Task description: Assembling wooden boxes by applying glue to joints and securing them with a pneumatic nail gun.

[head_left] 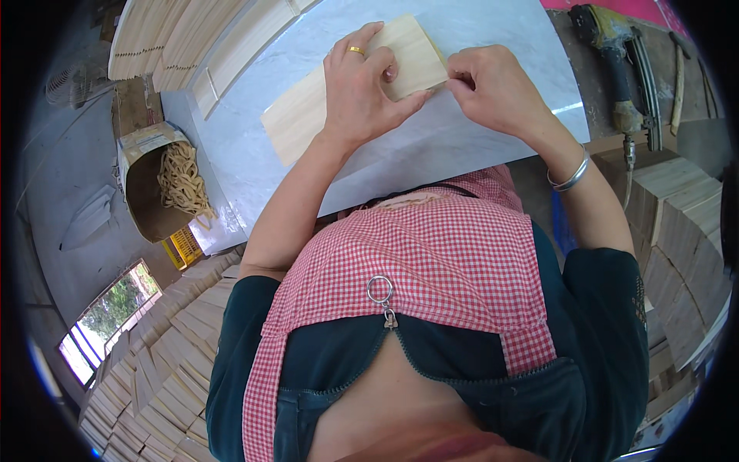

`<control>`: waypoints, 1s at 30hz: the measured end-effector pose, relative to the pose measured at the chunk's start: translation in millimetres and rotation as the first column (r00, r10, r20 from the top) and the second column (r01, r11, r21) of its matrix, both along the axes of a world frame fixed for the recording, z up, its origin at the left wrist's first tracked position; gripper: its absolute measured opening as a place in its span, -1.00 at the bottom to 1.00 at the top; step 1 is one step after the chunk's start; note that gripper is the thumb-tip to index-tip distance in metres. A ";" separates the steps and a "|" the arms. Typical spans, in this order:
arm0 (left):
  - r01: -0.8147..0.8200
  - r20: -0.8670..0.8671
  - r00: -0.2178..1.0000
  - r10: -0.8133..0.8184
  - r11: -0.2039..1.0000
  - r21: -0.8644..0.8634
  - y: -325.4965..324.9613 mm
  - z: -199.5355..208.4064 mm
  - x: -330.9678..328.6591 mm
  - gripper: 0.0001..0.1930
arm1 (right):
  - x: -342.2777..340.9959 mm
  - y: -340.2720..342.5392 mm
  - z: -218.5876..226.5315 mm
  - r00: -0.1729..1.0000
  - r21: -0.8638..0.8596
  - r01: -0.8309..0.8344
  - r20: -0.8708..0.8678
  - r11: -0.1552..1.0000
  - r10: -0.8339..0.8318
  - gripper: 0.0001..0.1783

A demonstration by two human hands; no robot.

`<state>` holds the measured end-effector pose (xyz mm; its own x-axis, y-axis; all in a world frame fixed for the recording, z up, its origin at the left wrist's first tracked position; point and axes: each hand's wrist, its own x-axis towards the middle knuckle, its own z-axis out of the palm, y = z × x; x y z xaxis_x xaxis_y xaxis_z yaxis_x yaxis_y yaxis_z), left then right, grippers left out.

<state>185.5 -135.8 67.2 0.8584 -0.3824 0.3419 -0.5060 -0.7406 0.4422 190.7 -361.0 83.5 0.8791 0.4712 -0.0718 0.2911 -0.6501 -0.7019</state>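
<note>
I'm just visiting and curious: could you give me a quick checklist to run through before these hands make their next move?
1. Left hand on the board: ok, it spreads across it.
2. Right hand at the board: ok, curled fingertips at its right end.
3. Anything pinched in the right hand: cannot tell, the fingers hide it.
4. Board over the table: ok; whether it lies fully flat, cannot tell.
5. Nail gun away from both hands: ok, off to the right.
6. Box away from both hands: ok, off to the left.
</note>
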 end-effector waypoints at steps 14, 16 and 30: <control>0.016 -0.015 1.000 -0.015 0.998 0.054 6.8 4.7 3.7 -0.50 | -1.0 1.5 -4.3 0.958 0.311 0.233 0.088 0.922 -0.272 -0.90; 0.030 -0.014 0.999 -0.030 0.999 0.044 4.3 3.5 4.3 -0.50 | 3.4 10.8 -10.2 0.939 0.313 0.278 0.111 0.908 -0.325 -0.90; 0.006 0.000 1.000 -0.006 0.999 -0.046 2.0 -2.0 4.3 -0.44 | 7.8 49.2 -41.9 0.864 0.422 0.428 0.066 0.799 -0.498 -0.78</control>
<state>189.8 -133.8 65.2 0.8561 -0.3715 0.3593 -0.5105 -0.7165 0.4754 198.5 -311.8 41.6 0.9807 -0.0375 0.1919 0.1578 -0.4283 -0.8897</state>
